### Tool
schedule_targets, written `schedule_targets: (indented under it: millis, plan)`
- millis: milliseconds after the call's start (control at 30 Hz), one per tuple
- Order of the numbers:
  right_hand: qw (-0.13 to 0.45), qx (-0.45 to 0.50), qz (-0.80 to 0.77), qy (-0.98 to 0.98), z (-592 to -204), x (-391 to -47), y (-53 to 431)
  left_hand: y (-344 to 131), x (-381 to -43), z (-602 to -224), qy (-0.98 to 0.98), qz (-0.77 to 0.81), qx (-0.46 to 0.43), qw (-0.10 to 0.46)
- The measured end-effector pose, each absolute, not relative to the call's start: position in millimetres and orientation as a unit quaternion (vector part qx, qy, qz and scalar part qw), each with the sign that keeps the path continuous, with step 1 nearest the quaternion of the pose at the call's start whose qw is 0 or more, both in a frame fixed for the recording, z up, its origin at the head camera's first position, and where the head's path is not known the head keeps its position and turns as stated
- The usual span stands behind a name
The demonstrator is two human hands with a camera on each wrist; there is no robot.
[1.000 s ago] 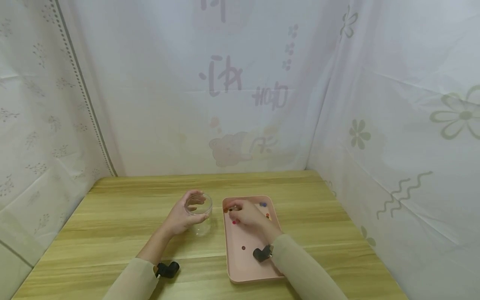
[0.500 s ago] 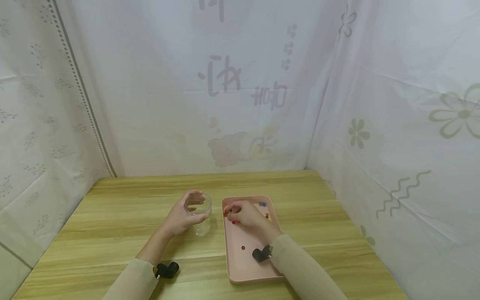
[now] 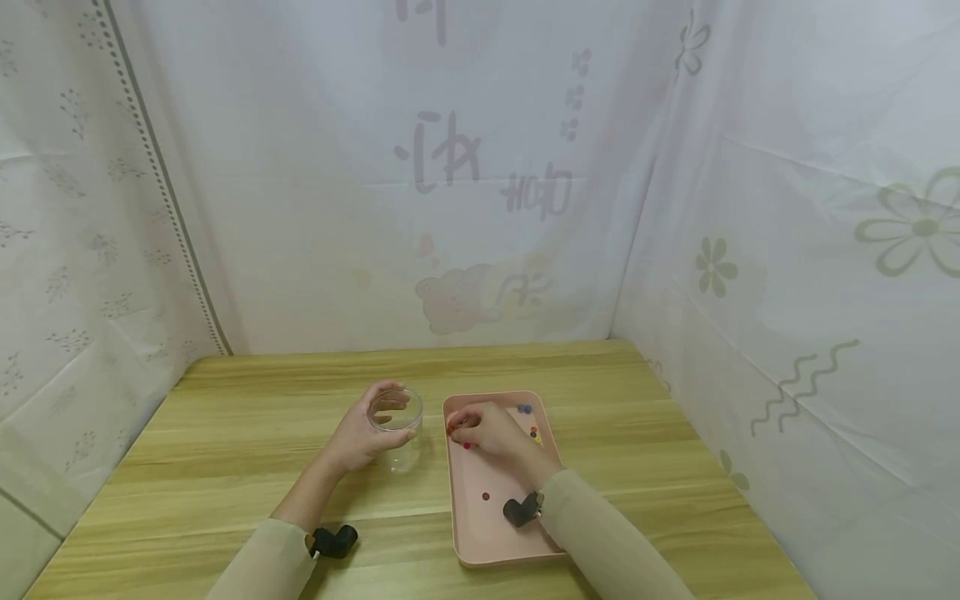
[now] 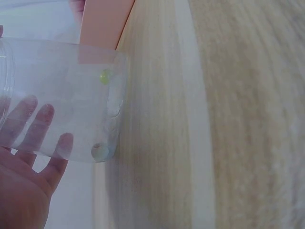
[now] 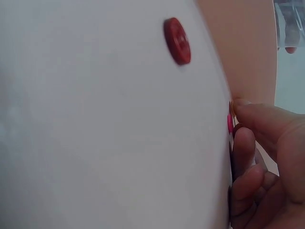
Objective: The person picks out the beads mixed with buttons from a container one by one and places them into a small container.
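In the head view my left hand (image 3: 362, 435) grips a clear plastic jar (image 3: 405, 450) that stands on the table, fingers and thumb round its upper part. A yellow-green piece (image 4: 105, 76) and a pale round piece (image 4: 100, 151) lie at the jar's bottom in the left wrist view. My right hand (image 3: 491, 432) is over the far left corner of a pink tray (image 3: 474, 546). Thumb and forefinger pinch an orange-red button (image 3: 451, 430) there, partly hidden by the fingers. Close beside lies a bright pink button (image 3: 467, 446); a dark red button (image 5: 177, 41) lies nearer me.
Blue buttons (image 3: 525, 409) lie at the tray's far right corner, with a yellow button (image 3: 538, 439) and others along its right side. The tray rests on a wood-grain table (image 3: 247, 417). Printed white cloth (image 3: 337, 250) encloses the table's back and sides.
My right fingers have drawn together and shifted slightly toward the tray's left wall, with the orange-red button at their tips. The left hand and jar stay in place.
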State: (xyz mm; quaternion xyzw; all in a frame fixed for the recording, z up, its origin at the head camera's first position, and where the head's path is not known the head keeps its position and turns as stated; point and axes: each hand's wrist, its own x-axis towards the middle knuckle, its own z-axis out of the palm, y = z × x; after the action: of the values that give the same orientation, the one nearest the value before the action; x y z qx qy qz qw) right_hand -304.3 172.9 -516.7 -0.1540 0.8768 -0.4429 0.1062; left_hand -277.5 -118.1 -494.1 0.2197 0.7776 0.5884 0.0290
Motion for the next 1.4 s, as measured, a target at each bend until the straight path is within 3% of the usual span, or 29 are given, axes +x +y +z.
schedule_targets:
  millis: [600,1400]
  plan:
    - [0.118,-0.160,-0.483,0.853,-513,-307,178,-118,-277,-494,0.778,0.588,0.219,0.025]
    - [0.120,-0.090,-0.513,0.845,-492,-306,178,-118,-278,-494,0.776,0.588,0.226,0.025]
